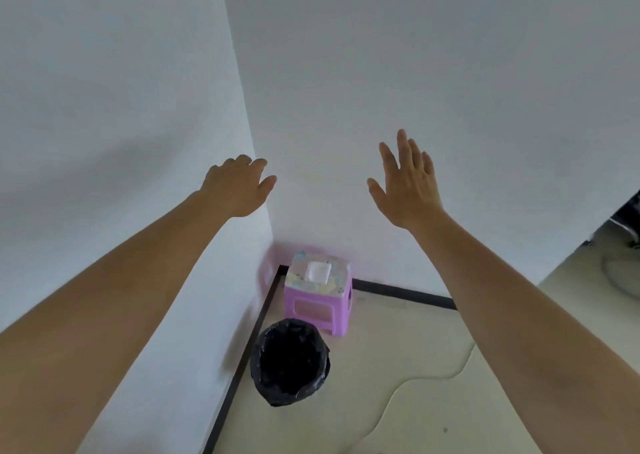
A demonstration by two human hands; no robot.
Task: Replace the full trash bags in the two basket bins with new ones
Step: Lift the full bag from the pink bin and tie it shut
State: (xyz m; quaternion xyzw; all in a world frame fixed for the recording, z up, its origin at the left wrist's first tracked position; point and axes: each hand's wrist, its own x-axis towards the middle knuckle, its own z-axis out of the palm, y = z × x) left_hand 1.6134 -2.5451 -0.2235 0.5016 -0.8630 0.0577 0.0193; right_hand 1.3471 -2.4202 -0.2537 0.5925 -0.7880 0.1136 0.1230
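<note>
The left hand (239, 190) and the right hand (408, 186) were both raised in front of the white wall (450, 72), well apart from each other, with the fingers spread and nothing held in them. The bin (290, 361), lined with a black trash bag (270, 393), stood on the floor (398, 401) in the corner, far below both hands and just beside a pink stool (318, 309). Only one bin was visible, and its inside was too dark to tell how full it was. I judged that a quick pull on the thin bag could tear it or tip the light bin toward the stool. The floor was pale and smooth, with a dark skirting strip (401, 293) along the walls.
</note>
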